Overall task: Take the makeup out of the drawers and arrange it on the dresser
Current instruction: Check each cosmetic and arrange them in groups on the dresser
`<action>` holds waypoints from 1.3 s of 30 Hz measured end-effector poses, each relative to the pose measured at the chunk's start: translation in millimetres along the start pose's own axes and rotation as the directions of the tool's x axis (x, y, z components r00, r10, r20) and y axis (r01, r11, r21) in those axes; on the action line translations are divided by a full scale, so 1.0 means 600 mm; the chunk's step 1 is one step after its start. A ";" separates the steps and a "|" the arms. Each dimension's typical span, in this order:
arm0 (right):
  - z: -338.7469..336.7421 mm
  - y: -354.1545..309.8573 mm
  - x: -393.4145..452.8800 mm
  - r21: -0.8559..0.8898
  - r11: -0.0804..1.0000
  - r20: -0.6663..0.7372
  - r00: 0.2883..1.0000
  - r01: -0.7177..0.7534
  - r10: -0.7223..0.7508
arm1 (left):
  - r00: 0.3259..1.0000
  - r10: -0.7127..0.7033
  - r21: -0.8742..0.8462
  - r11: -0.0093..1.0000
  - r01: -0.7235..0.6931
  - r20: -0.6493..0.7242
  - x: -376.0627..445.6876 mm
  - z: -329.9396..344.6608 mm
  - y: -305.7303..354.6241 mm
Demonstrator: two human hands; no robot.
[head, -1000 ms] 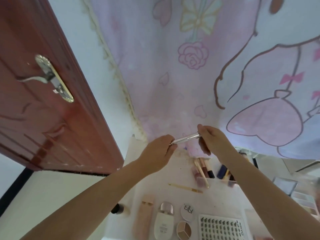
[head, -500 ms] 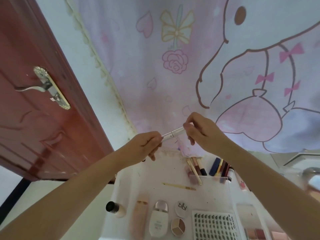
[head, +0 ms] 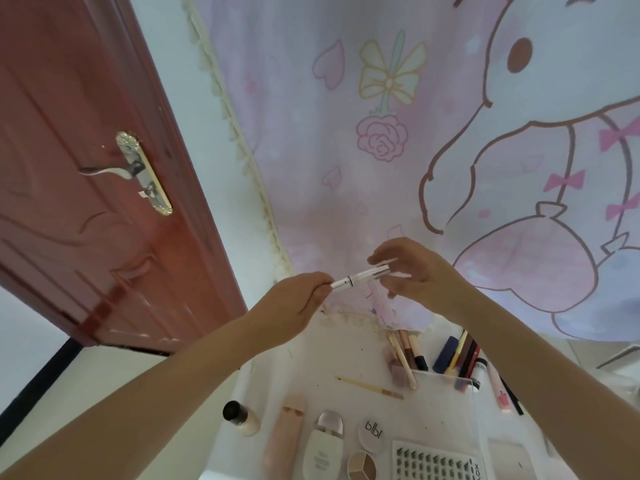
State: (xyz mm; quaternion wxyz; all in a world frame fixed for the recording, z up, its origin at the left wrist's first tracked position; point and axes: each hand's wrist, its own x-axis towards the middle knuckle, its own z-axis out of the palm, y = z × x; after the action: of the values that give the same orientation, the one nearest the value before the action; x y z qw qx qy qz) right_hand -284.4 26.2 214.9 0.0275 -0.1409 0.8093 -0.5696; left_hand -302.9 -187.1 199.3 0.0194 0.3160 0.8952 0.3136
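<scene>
- While we hold the slim white pen (head: 360, 276) up in the air above the dresser (head: 311, 368), the head view shows our left hand (head: 294, 306) pinching its near end between thumb and fingertips, and our right hand (head: 412, 271) curled lightly round its far, clear-capped end.
- To do this step well, we judge we should keep the left pinch firm, let the right hand free, and lower the pen tip-up toward the clear organizer (head: 446, 382).
- Taking the organizer as our mark: it sits below and to the right of the pen, already crowded with upright pencils and brushes, so we aim for a gap at its near side.
- Left of the organizer a thin yellow stick (head: 369, 387) lies flat; nearer us stand a small dark-capped bottle (head: 239, 417), a pink tube (head: 285, 438), a white bottle (head: 323, 445), a round compact (head: 372, 436) and a lash tray (head: 436, 462).
- Behind the organizer hangs a pink cartoon curtain (head: 381, 133), close enough to snag; far left stands a red door (head: 86, 168).
</scene>
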 end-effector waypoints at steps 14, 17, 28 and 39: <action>0.020 -0.001 0.040 -0.097 0.988 0.161 0.978 -0.118 0.132 | 0.999 -0.033 -0.018 0.999 0.033 0.019 -0.012 -0.017 -0.017; 0.025 -0.001 0.043 -0.188 0.980 0.130 0.987 -0.070 0.096 | 0.999 -0.040 -0.006 0.999 0.040 0.018 -0.012 -0.019 -0.022; 0.035 0.015 0.059 -0.203 0.976 0.147 0.983 -0.081 0.112 | 0.999 -0.054 -0.051 0.997 0.054 0.000 -0.016 -0.016 -0.054; 0.056 0.036 0.076 -0.057 0.981 0.129 0.973 -0.186 0.192 | 0.994 -0.098 -0.106 0.989 0.102 0.042 -0.012 0.003 -0.105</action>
State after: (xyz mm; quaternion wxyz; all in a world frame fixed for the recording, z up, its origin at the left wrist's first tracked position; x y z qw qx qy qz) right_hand -325.7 -9.4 188.4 0.1324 -0.1017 0.8278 -0.5356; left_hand -331.7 -228.3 160.3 0.0688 0.2750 0.8911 0.3545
